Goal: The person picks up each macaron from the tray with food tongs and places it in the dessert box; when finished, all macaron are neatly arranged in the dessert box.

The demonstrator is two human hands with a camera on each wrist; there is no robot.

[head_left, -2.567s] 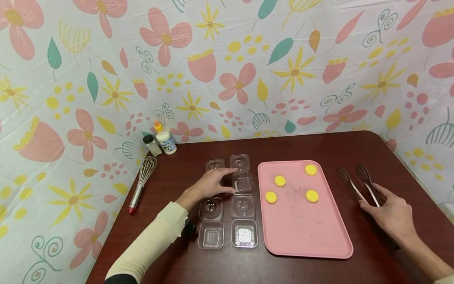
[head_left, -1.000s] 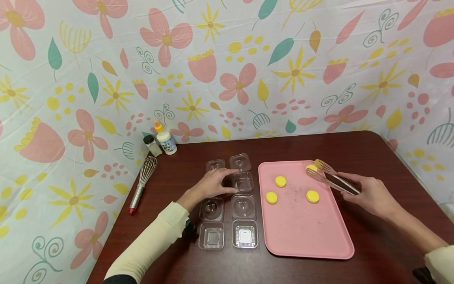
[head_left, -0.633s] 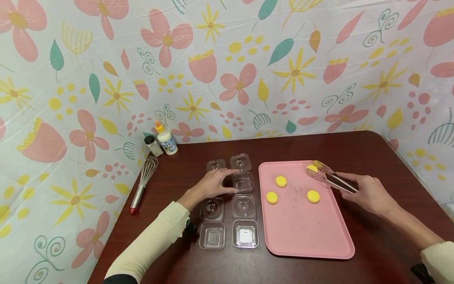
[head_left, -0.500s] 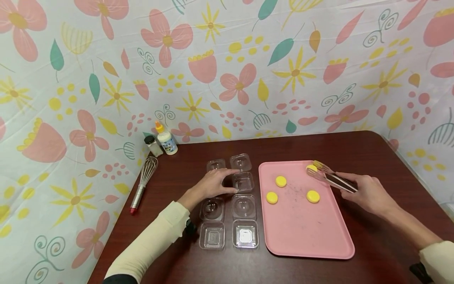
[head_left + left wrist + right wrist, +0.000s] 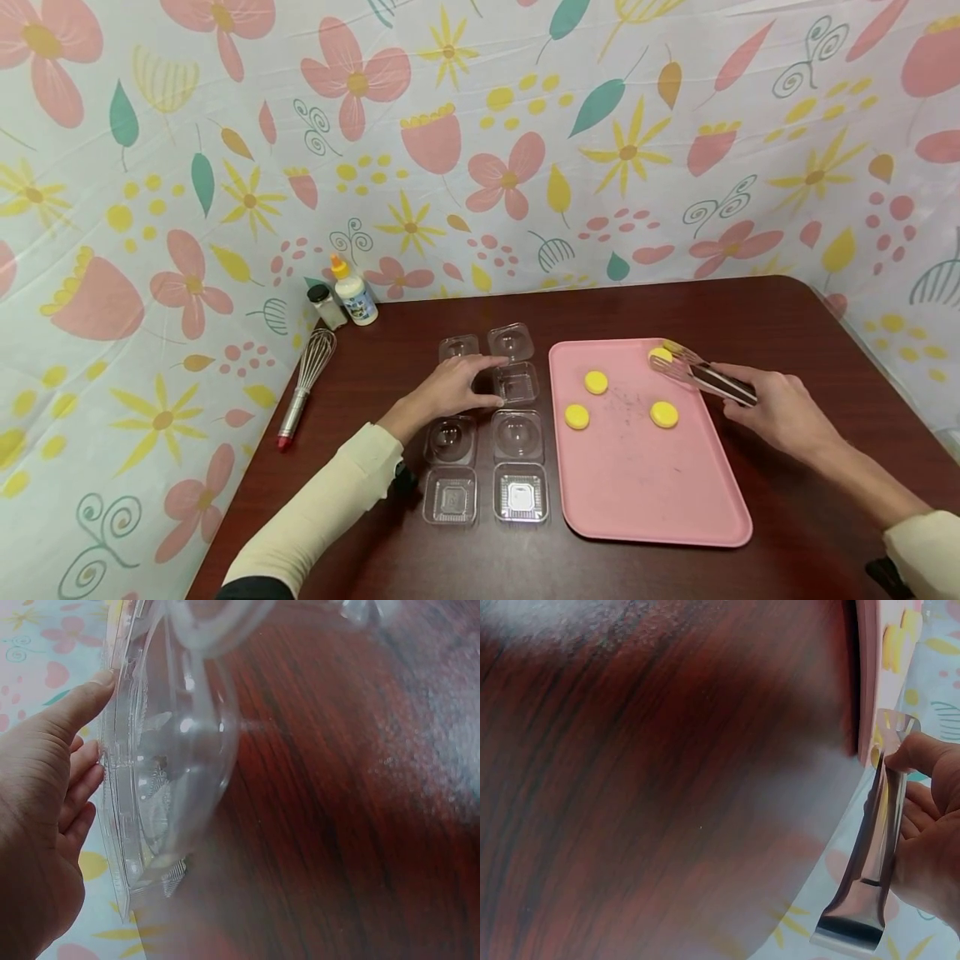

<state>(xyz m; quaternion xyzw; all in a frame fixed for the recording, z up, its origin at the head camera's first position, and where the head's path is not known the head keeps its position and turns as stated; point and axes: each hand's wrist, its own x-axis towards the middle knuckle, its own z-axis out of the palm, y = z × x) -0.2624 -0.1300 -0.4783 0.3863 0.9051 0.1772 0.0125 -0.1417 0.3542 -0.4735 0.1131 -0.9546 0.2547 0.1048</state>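
My right hand (image 5: 787,417) holds metal tongs (image 5: 722,383) with dark handle panels, thumb on one arm and fingers on the other in the right wrist view. The slotted tips stand at either side of a yellow disc (image 5: 660,356) at the far right of the pink tray (image 5: 645,492); whether they touch it is hard to tell. Thumb and forefinger spread, my left hand (image 5: 453,387) reaches over the clear plastic boxes. Its fingertips are at the edge of an opened box (image 5: 516,383), and in the left wrist view they touch the clear plastic (image 5: 124,795).
Other opened clear boxes (image 5: 452,496) stand nearer, left of the tray. More yellow discs (image 5: 663,415) lie on the tray. A whisk (image 5: 306,387), a black-capped shaker (image 5: 327,307) and a glue bottle (image 5: 356,296) are at the left. A patterned cloth (image 5: 480,150) hangs behind.
My right hand has brought the tongs from the table's right side leftward to the far right disc. Their tips have drawn slightly closer together. The left hand has stayed in place.
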